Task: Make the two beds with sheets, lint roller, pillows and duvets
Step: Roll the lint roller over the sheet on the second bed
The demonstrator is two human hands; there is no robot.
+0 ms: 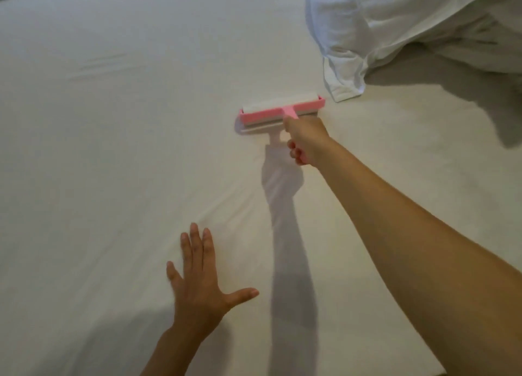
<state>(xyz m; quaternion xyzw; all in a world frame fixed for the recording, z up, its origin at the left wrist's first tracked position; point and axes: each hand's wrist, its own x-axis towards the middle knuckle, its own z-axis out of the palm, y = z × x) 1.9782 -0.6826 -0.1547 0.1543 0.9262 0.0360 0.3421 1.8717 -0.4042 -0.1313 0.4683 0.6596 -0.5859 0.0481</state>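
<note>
The lint-rolling step is judged to be in hand: the pink lint roller (pixel 281 111) is gripped by the right hand (pixel 303 140) and laid on the sheet (pixel 113 149), mid-bed near the pillow (pixel 381 31), while the left hand (pixel 202 277) is spread flat. Another stroke over unrolled sheet is probably called for.

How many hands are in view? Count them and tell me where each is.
2. The left hand rests flat on the sheet near the bottom; the right hand grips the pink lint roller farther up.
</note>
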